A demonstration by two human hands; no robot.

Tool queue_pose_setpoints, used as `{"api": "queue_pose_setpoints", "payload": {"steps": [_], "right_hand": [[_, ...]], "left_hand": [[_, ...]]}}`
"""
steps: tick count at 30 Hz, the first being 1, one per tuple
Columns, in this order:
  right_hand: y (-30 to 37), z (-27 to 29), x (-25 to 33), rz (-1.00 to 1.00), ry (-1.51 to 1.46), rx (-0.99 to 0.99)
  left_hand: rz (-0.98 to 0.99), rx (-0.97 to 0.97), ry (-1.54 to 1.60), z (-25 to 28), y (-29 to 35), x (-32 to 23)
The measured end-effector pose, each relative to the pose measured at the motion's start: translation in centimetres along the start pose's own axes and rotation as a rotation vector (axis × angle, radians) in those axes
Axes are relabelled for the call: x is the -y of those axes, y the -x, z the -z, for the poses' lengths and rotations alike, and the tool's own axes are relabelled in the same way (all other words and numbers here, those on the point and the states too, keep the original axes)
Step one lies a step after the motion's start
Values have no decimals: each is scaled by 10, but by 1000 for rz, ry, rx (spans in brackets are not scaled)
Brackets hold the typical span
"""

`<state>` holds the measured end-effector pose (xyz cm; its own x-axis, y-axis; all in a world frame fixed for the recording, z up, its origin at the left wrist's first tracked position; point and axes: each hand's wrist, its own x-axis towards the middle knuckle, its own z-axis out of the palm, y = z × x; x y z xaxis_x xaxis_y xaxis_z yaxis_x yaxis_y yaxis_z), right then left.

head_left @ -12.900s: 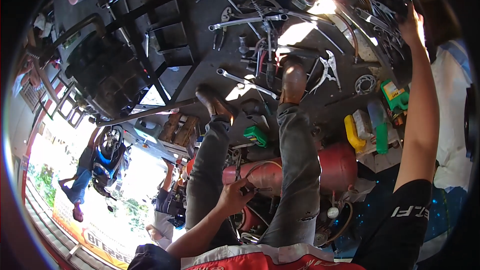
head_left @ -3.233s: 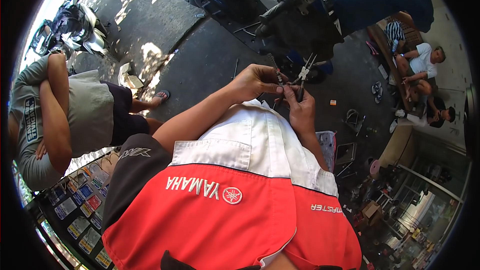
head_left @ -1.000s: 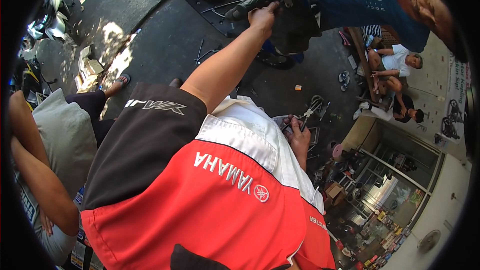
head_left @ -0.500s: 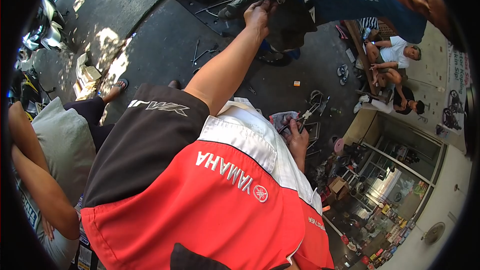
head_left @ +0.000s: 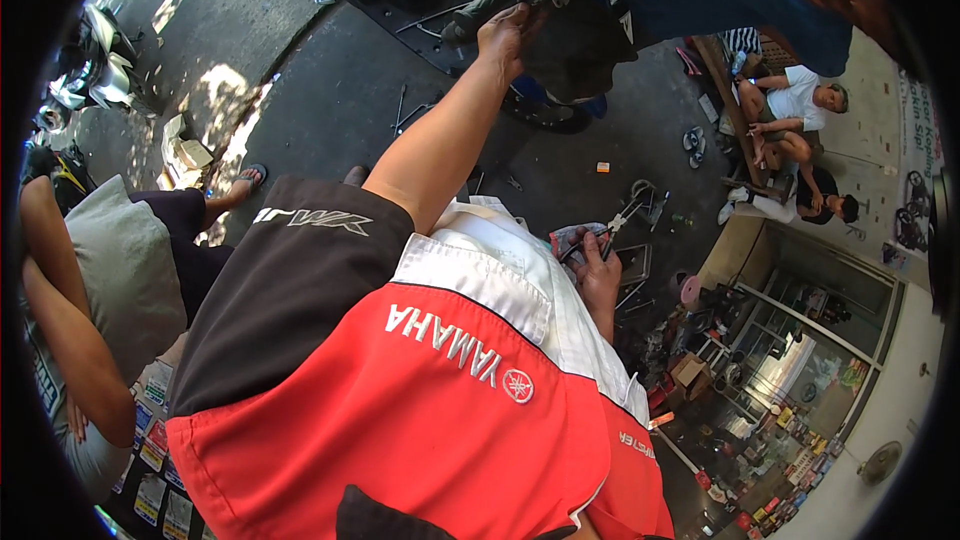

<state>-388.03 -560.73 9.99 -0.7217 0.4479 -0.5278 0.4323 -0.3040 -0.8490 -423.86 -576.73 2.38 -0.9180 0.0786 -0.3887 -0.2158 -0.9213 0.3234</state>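
the left hand [head_left: 503,37] is at the black rubber handlebar grip [head_left: 478,16] of a dark motorcycle with blue parts [head_left: 580,60]; its fingers are bent near the grip's inner end, though whether they clasp anything i cannot tell. the right hand [head_left: 600,275], low beside the red, white and black short-sleeved shirt [head_left: 490,250], is closed around silver metal pliers with dark handles [head_left: 617,224], their nose pointing away from the body. a person in a dark blue shirt [head_left: 715,0] is just beside the handlebar. a small orange box [head_left: 603,167] lies on the dark grey floor [head_left: 640,130].
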Motion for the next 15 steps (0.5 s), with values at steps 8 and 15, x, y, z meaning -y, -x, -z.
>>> {"api": "queue_pose_setpoints", "payload": {"steps": [8,15], "right_hand": [[-29,-43,30,-61,-341,23],[-36,-88,63,86,-237,216]], "left_hand": [[377,436,-904,-10,75,-27],[424,843,-1302,-32,186,-52]]}}
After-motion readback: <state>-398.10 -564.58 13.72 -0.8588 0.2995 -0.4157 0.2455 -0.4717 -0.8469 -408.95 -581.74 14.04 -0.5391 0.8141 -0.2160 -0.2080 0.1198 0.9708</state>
